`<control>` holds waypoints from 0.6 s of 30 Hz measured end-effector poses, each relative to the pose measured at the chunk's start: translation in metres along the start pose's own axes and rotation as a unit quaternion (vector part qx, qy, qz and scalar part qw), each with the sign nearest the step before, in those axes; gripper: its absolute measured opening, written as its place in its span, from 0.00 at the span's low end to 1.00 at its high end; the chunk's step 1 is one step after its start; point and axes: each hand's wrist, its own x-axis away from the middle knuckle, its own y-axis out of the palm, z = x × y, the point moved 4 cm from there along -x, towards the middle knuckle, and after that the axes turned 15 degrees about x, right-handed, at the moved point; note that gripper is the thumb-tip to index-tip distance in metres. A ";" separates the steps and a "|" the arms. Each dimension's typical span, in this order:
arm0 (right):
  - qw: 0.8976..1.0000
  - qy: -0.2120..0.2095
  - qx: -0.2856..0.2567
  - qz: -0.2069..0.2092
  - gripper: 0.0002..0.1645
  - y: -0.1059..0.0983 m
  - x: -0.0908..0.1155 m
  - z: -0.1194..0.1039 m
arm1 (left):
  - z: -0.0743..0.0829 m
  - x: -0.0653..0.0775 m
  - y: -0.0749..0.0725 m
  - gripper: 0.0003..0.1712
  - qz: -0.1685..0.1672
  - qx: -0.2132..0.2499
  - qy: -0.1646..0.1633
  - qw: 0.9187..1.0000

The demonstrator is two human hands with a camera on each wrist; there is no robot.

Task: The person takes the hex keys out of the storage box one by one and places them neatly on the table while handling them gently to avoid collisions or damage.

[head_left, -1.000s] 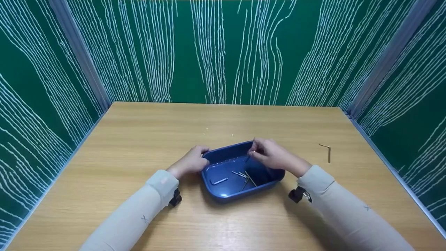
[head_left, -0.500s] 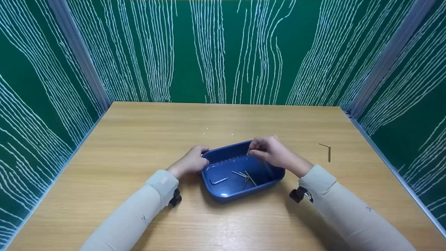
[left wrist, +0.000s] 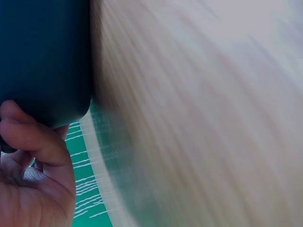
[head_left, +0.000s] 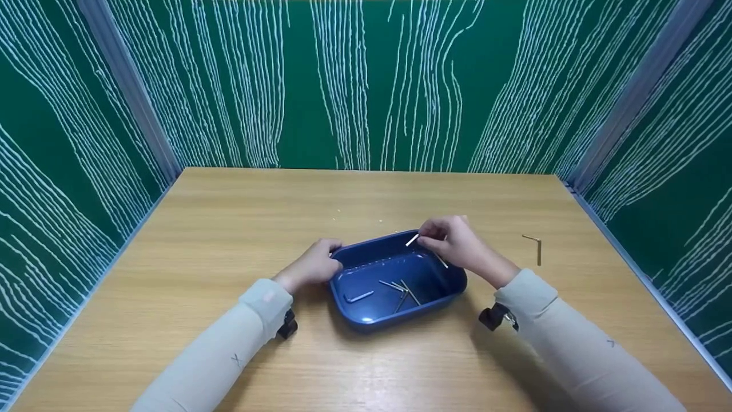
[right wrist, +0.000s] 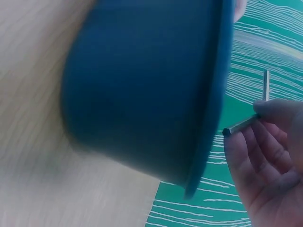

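Note:
In the head view, a blue plastic bin (head_left: 366, 327) stands at a slant on the table. My left hand (head_left: 311, 264) grips its left end, thumb over the rim; the left wrist view shows curled fingers (left wrist: 33, 137) against the bin's outer wall. Above the bin's far right corner, my right hand (head_left: 456, 245) pinches an L-shaped hex key (head_left: 412, 240) between thumb and fingertips. Both arms of that key show in the right wrist view, beside the rim. Inside the bin lie one hex key (head_left: 359, 297) at the left and several more hex keys (head_left: 413, 293) crossed in a pile.
Another hex key (head_left: 538, 252) lies on the wooden table (head_left: 240, 217) to the right of the bin. Tiny pale specks (head_left: 381, 221) dot the table beyond the bin. Green panels (head_left: 297, 86) with white wavy lines enclose the back and sides.
My right hand has lifted up and slightly right from inside the bin, bringing the pinched hex key up to the rim. The left hand and bin have stayed in place.

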 end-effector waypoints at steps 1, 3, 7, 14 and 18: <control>1.000 0.004 -0.001 0.002 0.03 -0.001 0.000 0.001 | 0.000 0.000 0.000 0.15 0.000 0.002 -0.002 1.000; 1.000 0.015 -0.004 0.003 0.03 -0.004 0.000 0.002 | 0.000 0.000 0.000 0.15 0.001 0.004 -0.006 1.000; 0.999 0.034 -0.009 0.006 0.03 -0.010 0.002 0.004 | -0.001 0.000 0.000 0.16 0.001 0.006 -0.003 1.000; 0.999 0.047 -0.016 0.012 0.05 -0.018 0.004 0.009 | 0.000 0.000 0.000 0.17 -0.002 -0.001 0.009 1.000; 0.998 0.055 -0.025 0.025 0.04 -0.021 0.003 0.013 | -0.001 0.000 0.000 0.16 0.001 -0.003 0.005 1.000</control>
